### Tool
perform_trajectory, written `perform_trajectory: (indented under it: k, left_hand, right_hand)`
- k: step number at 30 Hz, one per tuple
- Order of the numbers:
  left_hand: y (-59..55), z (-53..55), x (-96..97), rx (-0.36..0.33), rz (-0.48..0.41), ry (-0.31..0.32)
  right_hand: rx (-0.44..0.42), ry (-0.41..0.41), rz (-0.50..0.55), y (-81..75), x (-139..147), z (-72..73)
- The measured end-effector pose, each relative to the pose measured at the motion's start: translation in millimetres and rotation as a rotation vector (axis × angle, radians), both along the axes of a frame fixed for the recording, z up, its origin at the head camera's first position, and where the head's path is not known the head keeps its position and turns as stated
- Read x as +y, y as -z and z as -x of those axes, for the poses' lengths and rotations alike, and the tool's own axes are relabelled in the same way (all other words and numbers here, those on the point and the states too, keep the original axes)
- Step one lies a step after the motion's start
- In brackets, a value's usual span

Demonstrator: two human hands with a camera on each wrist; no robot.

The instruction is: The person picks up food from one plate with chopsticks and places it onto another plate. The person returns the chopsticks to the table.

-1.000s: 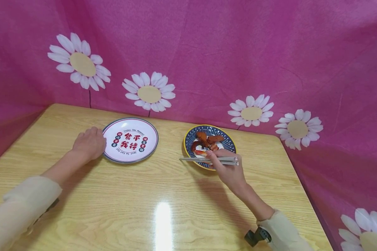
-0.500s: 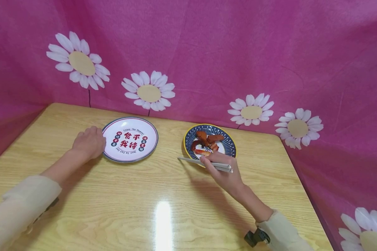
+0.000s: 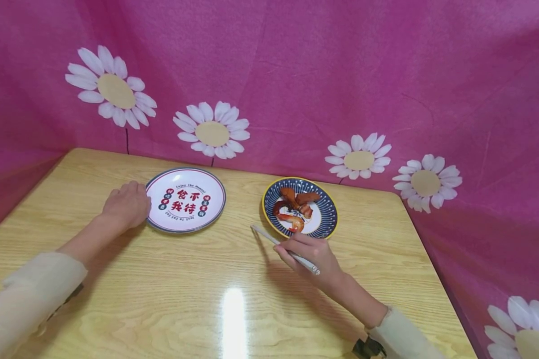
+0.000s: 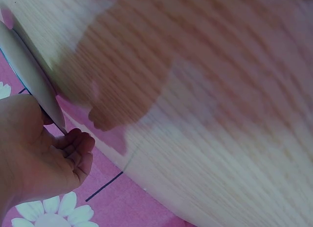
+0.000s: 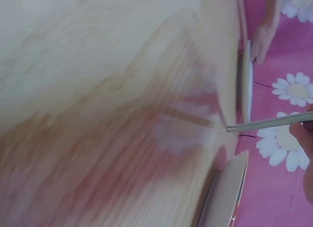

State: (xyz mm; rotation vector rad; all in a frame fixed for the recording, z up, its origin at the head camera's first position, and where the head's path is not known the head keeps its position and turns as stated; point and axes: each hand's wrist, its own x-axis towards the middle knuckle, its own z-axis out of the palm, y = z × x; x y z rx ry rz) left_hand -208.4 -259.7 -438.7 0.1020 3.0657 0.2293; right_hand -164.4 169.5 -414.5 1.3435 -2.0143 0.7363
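At the left of the head view, my left hand (image 3: 128,205) grips the near-left rim of a white plate (image 3: 215,200) with red and dark lettering; the left wrist view has its fingers curled at the plate's edge (image 4: 34,73). My right hand (image 3: 312,259) holds a pair of pale metallic chopsticks (image 3: 265,234), pressed close together, tips pointing left and touching or just above the table. Behind that hand stands a navy patterned dish (image 3: 329,209) with a yellow rim. In it lie a shrimp (image 3: 294,222) and several reddish-brown food pieces (image 3: 307,198).
Both dishes stand on a light wood table (image 3: 175,299) near its back edge, with a gap of bare wood between them. A pink cloth (image 3: 287,99) with white daisies hangs behind and beside the table. Light glares off the tabletop near the front.
My right hand has drawn back toward me from over the navy dish, uncovering the shrimp. The chopsticks have swung so their back ends point more toward me. The left hand has stayed put.
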Motion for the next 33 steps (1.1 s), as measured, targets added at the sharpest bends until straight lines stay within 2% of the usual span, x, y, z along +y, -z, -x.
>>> perform_trajectory:
  k: [4, 17, 19, 26, 33]
  left_hand:
    - [-1.0, -0.9, 0.2, 0.002, -0.003, 0.003]
    - [-2.1, -1.7, 0.8, 0.002, -0.011, 0.001]
    - [-1.9, -1.5, 0.5, 0.001, -0.006, 0.001]
    - [-0.8, -1.1, 0.0, 0.003, -0.008, 0.002]
    - [-1.5, -1.0, 0.2, 0.008, -0.017, 0.001]
  right_hand:
    - [0.025, -0.039, -0.054, 3.9, 2.1, -3.6]
    - [0.082, -0.056, -0.366, 19.5, 5.1, -16.3]
    - [0.116, -0.054, -0.401, 22.3, 4.5, -17.2]
    - [0.313, -0.076, -0.505, 31.3, 1.0, -17.5]
    - [0.385, -0.089, -0.627, 38.9, -0.2, -18.7]
